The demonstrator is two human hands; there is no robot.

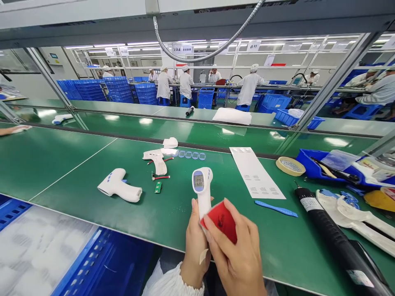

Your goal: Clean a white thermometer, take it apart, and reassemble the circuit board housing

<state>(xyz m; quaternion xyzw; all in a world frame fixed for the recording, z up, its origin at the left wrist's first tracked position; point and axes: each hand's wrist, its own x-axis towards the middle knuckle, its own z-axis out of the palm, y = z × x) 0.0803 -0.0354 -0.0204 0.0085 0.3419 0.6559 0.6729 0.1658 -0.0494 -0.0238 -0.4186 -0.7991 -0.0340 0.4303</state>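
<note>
My left hand (196,242) is closed around the handle of a white infrared thermometer (203,181), held upright with its small screen facing me. Pinched in my right hand (240,246) is a folded red piece of sandpaper (222,222) with black print, against the lower handle. To the left, another white thermometer (120,186) lies on its side on the green bench. Behind it are an opened thermometer shell (157,160) with red wires, a white cap piece (170,142) and a small green circuit board (158,188). A row of several blue-rimmed screen covers (189,155) lies near the shell.
At right lie a label sheet (257,172), a blue pry tool (276,209), a black electric screwdriver (333,242), a round dish of screws (290,165) and a blue parts bin (327,164). A blue crate (83,263) stands below left. Another person's hand (15,130) reaches in at far left.
</note>
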